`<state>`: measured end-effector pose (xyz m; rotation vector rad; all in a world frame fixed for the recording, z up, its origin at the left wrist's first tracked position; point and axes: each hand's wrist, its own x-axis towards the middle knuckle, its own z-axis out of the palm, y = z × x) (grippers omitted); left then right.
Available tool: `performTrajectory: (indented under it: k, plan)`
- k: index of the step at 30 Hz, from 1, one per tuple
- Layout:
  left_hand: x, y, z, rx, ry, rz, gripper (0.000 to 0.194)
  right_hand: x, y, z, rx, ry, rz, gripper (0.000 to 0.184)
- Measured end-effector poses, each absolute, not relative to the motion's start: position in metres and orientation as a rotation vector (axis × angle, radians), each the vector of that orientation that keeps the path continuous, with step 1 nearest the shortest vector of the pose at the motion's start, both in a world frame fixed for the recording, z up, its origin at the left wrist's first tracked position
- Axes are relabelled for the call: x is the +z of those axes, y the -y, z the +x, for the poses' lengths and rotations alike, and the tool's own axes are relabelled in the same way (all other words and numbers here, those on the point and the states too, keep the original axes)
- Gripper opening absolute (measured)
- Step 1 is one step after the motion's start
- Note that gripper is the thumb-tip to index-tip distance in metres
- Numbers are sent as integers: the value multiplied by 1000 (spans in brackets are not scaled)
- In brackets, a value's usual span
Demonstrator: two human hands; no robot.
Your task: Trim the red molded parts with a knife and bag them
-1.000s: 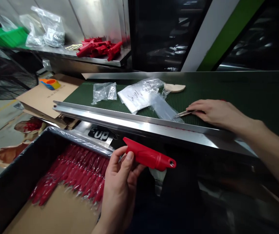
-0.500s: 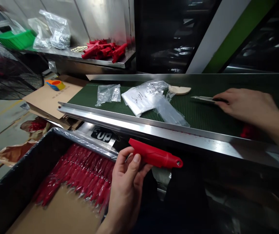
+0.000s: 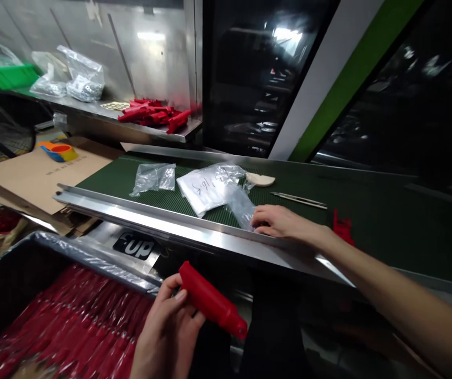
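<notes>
Since half a second ago the right hand [image 3: 279, 223] has let go of the metal blade [image 3: 299, 199], which now lies alone on the green conveyor belt [image 3: 387, 221], and has come to the clear plastic bag [image 3: 242, 206], fingers curled on its near end just behind the steel rail [image 3: 162, 223]. The left hand [image 3: 168, 329] is clamped on the red plastic handle [image 3: 210, 301], held low in front of the rail, tilted down to the right. Beside the bag lie a marked white bag [image 3: 204, 188], a smaller clear bag [image 3: 152, 178] and a pale curved piece [image 3: 260, 180]. The black-lined box [image 3: 24, 263] at lower left holds bagged red pieces [image 3: 68, 326]. More red parts [image 3: 152, 113] sit on the steel shelf [image 3: 91, 108] behind.
</notes>
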<state>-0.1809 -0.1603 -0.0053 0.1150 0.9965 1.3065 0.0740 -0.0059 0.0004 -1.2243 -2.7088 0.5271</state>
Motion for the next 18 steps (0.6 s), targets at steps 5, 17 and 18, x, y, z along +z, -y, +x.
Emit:
performTrajectory:
  k: [5, 17, 18]
  plan:
    - [-3, 162, -183, 1277, -1026, 49, 22, -5, -6, 73, 632, 2600, -1241, 24]
    - [3, 120, -144, 992, -905, 757, 30, 34, 20, 51, 594, 2111, -1374, 25]
    - [4, 112, -140, 967, -897, 798, 31, 37, 27, 45, 601, 2088, -1360, 24]
